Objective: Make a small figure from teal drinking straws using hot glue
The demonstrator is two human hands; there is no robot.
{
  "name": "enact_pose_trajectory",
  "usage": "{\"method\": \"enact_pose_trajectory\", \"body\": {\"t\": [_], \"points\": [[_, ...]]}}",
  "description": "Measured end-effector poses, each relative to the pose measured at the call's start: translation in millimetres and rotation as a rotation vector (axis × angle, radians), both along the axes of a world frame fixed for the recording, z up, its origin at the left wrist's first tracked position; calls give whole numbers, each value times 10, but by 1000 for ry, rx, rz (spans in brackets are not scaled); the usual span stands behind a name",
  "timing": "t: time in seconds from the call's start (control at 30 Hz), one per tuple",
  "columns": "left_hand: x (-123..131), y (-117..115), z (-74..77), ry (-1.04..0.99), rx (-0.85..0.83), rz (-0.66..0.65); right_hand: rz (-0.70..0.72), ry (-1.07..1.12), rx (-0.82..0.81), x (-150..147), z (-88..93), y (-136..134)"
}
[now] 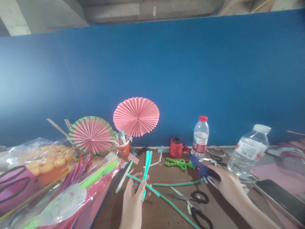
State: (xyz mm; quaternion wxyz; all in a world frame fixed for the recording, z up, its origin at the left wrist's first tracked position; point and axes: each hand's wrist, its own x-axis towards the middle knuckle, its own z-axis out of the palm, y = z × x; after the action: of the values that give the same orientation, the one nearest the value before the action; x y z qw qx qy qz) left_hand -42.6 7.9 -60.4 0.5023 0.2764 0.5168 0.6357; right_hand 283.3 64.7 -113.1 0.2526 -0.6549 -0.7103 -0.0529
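My left hand (pixel 136 194) pinches a small upright bundle of turquoise pipe cleaners (pixel 147 163) at front centre. A long turquoise pipe cleaner (pixel 171 205) runs diagonally past that hand, and another (pixel 177 183) lies flat on the brown table (pixel 154 219). Farther right, my right hand (pixel 218 181) is wrapped round a dark blue hot glue gun or similar tool (pixel 206 170); its exact kind is unclear. Black-handled scissors (pixel 192 200) lie between my hands, nearer the front. A bright green twisted pipe-cleaner piece (pixel 178 163) rests just left of the blue tool.
Pink folded-paper fans (pixel 135 116) stand at the back, near a cup of pens (pixel 123 149). Plastic-wrapped pipe cleaners (pixel 95 187) cover the left. A red jar (pixel 175 148), two water bottles (pixel 200 140) and a phone (pixel 281 197) are at the back and right.
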Motion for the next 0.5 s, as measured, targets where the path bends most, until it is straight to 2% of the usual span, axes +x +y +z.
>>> {"method": "enact_pose_trajectory", "body": {"t": [0.07, 0.23, 0.37, 0.5], "points": [[16, -13, 23, 26, 11, 14, 22, 22, -22, -14, 4, 0], [14, -34, -16, -34, 65, -56, 34, 72, -66, -5, -31, 17], [10, -28, -19, -50, 47, -38, 76, 140, 7, -19, -34, 9], [11, -9, -2, -64, 61, -36, -23, 179, 81, -72, 42, -72]]}}
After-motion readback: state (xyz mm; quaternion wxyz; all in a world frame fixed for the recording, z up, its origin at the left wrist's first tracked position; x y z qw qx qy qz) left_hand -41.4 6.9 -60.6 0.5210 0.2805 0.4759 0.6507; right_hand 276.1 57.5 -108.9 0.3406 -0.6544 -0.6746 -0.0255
